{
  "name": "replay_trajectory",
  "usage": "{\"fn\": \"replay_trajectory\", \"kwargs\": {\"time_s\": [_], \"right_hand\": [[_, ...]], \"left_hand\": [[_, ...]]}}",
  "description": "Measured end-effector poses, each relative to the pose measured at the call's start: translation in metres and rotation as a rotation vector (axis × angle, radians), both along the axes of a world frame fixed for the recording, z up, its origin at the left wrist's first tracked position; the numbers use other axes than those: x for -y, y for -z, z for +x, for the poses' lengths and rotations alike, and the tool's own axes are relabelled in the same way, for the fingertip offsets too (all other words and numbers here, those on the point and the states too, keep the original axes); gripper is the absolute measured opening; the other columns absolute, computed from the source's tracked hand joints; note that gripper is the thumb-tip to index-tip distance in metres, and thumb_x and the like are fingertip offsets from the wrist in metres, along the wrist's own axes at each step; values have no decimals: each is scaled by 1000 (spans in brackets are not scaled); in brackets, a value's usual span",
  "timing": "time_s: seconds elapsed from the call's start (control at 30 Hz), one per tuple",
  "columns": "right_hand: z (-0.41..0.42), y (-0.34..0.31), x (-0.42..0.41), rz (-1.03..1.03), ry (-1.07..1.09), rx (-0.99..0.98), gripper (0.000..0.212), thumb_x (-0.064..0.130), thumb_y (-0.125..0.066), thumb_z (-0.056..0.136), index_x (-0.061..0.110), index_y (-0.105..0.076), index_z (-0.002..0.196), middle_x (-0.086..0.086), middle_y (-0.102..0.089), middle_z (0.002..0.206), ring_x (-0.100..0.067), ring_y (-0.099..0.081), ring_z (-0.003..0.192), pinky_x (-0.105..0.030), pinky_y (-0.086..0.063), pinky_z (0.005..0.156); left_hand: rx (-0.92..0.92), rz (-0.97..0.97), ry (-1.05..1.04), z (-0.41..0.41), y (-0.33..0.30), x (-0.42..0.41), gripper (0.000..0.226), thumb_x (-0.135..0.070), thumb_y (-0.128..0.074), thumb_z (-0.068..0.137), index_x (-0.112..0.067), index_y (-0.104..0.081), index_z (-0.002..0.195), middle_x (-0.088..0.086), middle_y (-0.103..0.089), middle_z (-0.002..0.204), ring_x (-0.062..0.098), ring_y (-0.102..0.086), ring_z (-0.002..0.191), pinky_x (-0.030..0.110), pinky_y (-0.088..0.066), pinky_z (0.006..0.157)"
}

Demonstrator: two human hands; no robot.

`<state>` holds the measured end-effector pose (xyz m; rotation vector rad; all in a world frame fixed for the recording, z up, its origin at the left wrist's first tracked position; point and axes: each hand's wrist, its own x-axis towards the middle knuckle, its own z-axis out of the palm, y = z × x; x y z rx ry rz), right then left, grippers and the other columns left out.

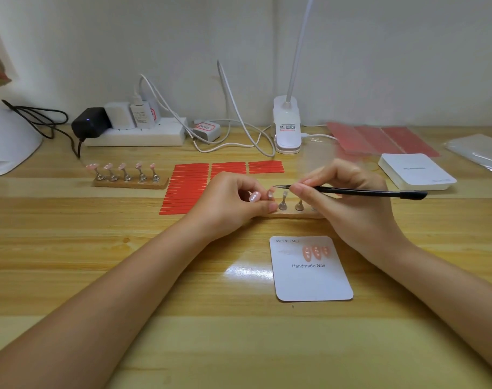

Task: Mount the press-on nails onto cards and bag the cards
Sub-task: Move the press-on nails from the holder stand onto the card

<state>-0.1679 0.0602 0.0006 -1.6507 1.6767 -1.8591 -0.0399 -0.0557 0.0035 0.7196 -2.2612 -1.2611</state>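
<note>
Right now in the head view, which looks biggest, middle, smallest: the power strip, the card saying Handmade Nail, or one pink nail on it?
1. Power strip and card look alike; the card lies nearer the camera, so unsure.
2. Pink nail, clearly smallest.

Along the back edge of the wooden worktop (71,276) lies a white power strip (135,134) with a black adapter (89,122) and white chargers (132,113) plugged in. White cables (233,116) loop beside it. A white clip lamp (287,124) stands right of centre.
</note>
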Motion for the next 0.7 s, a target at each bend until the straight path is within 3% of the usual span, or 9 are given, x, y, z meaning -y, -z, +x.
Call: {"fn": "replay_trajectory", "kwargs": {"time_s": [0.23,0.47,0.7], "right_hand": [[-2,4,1,52,23,-159,12,29,-68,72,26,-57,71,6,-68,80,-4,-64,73,-20,-51,67],[0,4,1,60,61,-127,10,32,-69,73,29,-59,70,8,-68,78,-7,-65,73,-35,-55,67],[1,7,2,21,119,-149,19,13,-73,77,24,-59,70,9,-65,77,-8,-64,72,-35,-54,65]], "left_hand": [[-3,-7,-6,0,2,1,18,-14,-77,72,-23,-64,63,3,-57,65,7,-44,58,17,-34,53],[7,-6,-6,0,2,1,17,-13,-76,74,-21,-65,65,6,-54,65,9,-43,59,20,-32,52],[25,-10,-6,0,1,0,14,-14,-76,74,-21,-66,67,6,-55,65,11,-44,60,20,-32,52]]}}
